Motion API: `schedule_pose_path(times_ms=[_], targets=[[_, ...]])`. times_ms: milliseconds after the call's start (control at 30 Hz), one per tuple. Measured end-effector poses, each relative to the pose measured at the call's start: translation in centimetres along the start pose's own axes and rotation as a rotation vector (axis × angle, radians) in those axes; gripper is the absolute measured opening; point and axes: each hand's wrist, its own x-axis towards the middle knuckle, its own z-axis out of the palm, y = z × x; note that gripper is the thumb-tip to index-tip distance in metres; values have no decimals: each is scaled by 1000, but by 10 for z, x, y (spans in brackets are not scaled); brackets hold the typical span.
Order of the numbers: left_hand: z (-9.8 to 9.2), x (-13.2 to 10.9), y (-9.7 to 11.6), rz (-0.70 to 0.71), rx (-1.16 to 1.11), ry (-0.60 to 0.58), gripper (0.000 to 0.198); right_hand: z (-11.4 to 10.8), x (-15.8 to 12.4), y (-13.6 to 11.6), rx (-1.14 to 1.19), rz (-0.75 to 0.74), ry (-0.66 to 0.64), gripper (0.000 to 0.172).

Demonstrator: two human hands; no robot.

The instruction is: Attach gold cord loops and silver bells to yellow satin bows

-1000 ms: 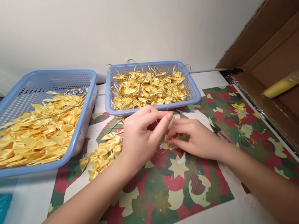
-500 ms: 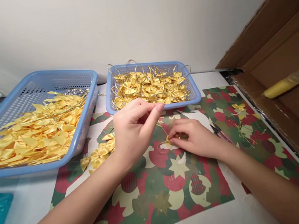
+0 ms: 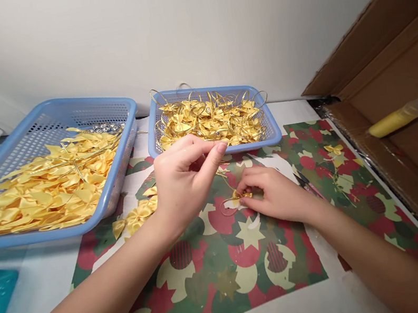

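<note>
1. Near the middle of the bench [image 3: 35,292], on the patterned paper [image 3: 228,271], the right hand [image 3: 275,193] presses a small yellow bow [image 3: 241,195] flat, its fingertips pinched on the bow.
2. A thin gold cord [image 3: 225,179] runs up from the bow to the left hand [image 3: 184,179], which hovers just above and left of the right one; its thumb and forefinger are pinched on the cord's upper end.
3. A loop of the same cord lies on the paper just left of the bow.
4. Behind the hands, toward the far edge of the bench, a small blue basket [image 3: 273,132] holds bows with gold loops attached.
5. At the far left, a larger blue basket [image 3: 45,112] holds plain yellow bows, its near edge raised off the paper.
6. A few loose bows [image 3: 139,216] lie on the paper between the large basket and the left wrist.
7. Along the right edge stands a cardboard box [image 3: 397,61] with a yellow tube [image 3: 402,116] inside it.
</note>
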Motion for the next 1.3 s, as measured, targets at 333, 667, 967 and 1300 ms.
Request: schedule_pose_path(times_ms=[333,667,967,1300], targets=[[1,-1,0,-1,-7,-27,25,-6,-1,-3,10,-20,15,5],[-2,0,4,10,-9,15,26,2,1,-1,-28,-40,26,13],[-6,4,9,5,4,22,31,6,2,2,-27,-52,52,14],[-10,6,11,-68,-63,93,26,28,4,15,119,-152,273,13]])
